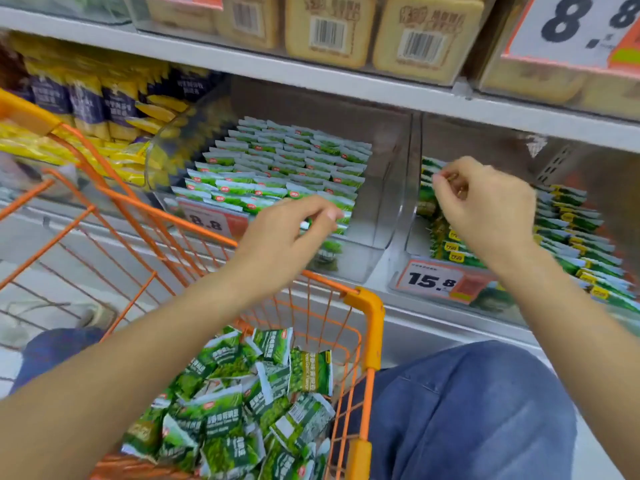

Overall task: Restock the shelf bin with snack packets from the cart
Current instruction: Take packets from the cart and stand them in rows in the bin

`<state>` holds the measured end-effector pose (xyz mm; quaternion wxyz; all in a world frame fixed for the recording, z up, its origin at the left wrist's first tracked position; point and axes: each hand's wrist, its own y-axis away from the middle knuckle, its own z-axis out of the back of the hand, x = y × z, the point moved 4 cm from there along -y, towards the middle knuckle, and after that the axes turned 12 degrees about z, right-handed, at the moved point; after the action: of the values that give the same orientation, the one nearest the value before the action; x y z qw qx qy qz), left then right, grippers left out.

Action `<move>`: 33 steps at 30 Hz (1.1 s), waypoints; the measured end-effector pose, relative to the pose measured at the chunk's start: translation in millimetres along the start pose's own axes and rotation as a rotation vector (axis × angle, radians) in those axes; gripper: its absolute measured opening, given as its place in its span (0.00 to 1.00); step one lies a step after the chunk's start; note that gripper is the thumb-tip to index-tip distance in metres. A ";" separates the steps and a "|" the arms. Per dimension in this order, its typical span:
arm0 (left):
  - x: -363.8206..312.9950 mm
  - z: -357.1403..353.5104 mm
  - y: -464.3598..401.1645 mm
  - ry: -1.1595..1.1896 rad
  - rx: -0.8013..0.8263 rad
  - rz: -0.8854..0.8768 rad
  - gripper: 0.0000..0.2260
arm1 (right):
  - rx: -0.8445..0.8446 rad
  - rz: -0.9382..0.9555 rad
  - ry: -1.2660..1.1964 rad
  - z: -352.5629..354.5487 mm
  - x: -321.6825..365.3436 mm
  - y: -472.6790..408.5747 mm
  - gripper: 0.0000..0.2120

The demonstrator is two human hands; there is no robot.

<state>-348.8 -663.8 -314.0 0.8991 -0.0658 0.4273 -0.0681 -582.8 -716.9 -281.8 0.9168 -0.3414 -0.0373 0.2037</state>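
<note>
Above the orange cart (363,306), both hands reach at the clear shelf bin (388,216): the left hand (287,237) hangs loosely curled, empty; the right hand (485,206) curls beside it, contents unclear. Snack packets (242,403) heaped in the cart look light, crinkly, slippery; pinch an edge seam.

Both forearms bare, no sleeves in view. No rings, watch or bracelet visible on left hand (294,233) or right hand (485,206). Blue denim jeans (478,410) on legs, seam stitching and pocket edge visible on right thigh.
</note>
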 end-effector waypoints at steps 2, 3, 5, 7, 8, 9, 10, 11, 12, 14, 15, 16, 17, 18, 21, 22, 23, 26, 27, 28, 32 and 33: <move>18.7 26.5 24.6 -0.034 0.110 0.030 0.11 | -0.132 0.203 -0.079 23.5 36.4 23.5 0.09; 29.1 36.8 38.1 -0.107 0.188 0.045 0.11 | -0.132 0.287 -0.144 28.5 54.8 32.8 0.09; 52.4 48.5 64.1 -0.355 0.358 0.068 0.17 | -0.089 0.431 -0.280 32.1 91.9 44.2 0.11; 79.4 54.1 85.4 -0.662 0.551 0.125 0.22 | 0.003 0.574 -0.399 26.1 131.3 50.0 0.10; 91.8 57.8 95.3 -0.785 0.637 0.182 0.22 | 0.110 0.640 -0.439 19.5 152.2 51.5 0.10; 104.1 61.5 103.6 -0.878 0.705 0.243 0.22 | 0.274 0.696 -0.457 10.1 172.3 52.9 0.10; 115.2 65.2 110.3 -0.945 0.750 0.304 0.22 | 0.477 0.743 -0.446 -1.9 191.3 55.8 0.11; 124.5 70.2 115.2 -0.999 0.765 0.358 0.23 | 0.675 0.780 -0.411 -15.9 208.2 60.5 0.14; 132.5 76.6 118.4 -1.039 0.756 0.403 0.24 | 0.840 0.808 -0.364 -29.5 222.9 66.9 0.17; 143.7 92.2 119.6 -1.039 0.704 0.470 0.24 | 1.067 0.881 -0.278 -48.6 253.6 78.5 0.19; 147.3 100.6 119.3 -0.987 0.670 0.499 0.23 | 1.111 0.934 -0.266 -55.3 270.2 82.5 0.19; 150.3 107.8 119.1 -0.910 0.624 0.527 0.22 | 1.135 0.981 -0.268 -62.7 286.2 87.1 0.19; 151.5 113.6 118.5 -0.830 0.568 0.543 0.22 | 1.148 1.016 -0.288 -71.4 302.0 91.2 0.19; 152.7 117.7 118.4 -0.776 0.529 0.558 0.21 | 1.162 1.031 -0.330 -80.1 318.0 95.1 0.20; 156.1 115.4 122.1 -0.740 0.612 0.615 0.20 | 1.206 0.954 -0.468 -103.0 360.3 103.7 0.20; 157.7 112.1 123.6 -0.727 0.653 0.627 0.19 | 1.216 0.928 -0.482 -110.1 371.0 108.0 0.20; 158.1 110.4 123.7 -0.711 0.663 0.626 0.19 | 1.232 0.900 -0.486 -116.3 380.1 113.1 0.21; 160.4 113.7 121.4 -0.683 0.596 0.624 0.20 | 1.280 0.705 -0.532 -133.2 394.1 131.0 0.23; 160.3 114.5 121.3 -0.690 0.589 0.625 0.20 | 1.286 0.599 -0.576 -137.5 395.1 135.6 0.22; 160.1 114.2 122.1 -0.690 0.596 0.626 0.20 | 1.286 0.511 -0.630 -140.0 394.8 138.4 0.20; 160.0 119.8 121.6 -0.694 0.507 0.621 0.20 | 1.309 0.393 -0.757 -127.0 378.9 105.5 0.06; 158.4 125.3 119.6 -0.687 0.410 0.619 0.19 | 1.298 0.346 -0.813 -120.2 370.1 89.2 0.07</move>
<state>-144.4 -567.1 -377.0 0.9603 0.2233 0.0840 0.1449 -250.5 -581.7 -457.0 0.8026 0.3630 -0.1899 0.4337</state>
